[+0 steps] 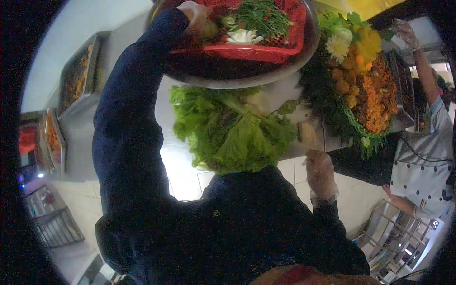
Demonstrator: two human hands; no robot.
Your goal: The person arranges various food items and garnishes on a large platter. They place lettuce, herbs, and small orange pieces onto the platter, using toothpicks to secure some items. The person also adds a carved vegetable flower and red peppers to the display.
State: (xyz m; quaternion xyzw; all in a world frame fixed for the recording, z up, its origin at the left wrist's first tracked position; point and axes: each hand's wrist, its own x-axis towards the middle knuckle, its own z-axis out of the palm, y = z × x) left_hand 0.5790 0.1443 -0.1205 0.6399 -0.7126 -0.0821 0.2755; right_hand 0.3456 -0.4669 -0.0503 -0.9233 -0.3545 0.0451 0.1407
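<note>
My left hand point(196, 17), in a clear glove, reaches into a red plastic basket point(245, 52). Its fingers are blurred among the vegetables, so what they touch is unclear. The basket sits in a large round metal basin point(228, 82) and holds green herb sprigs point(263, 21) and a white carved vegetable flower point(244, 36). Just in front of me lies a heap of green lettuce leaves point(235, 131) on the steel counter. My right hand point(320, 174), also gloved, hangs by the counter's near edge, close to a bundle of thin wooden sticks point(307, 133); its fingers look curled and blurred.
At right, a garnished platter holds orange-coated food point(377, 96), round brown pieces point(345, 89) and a yellow flower garnish point(368, 42). A co-worker in a white jacket point(420, 178) reaches over it with a gloved hand point(405, 32). Food trays point(76, 74) stand at left.
</note>
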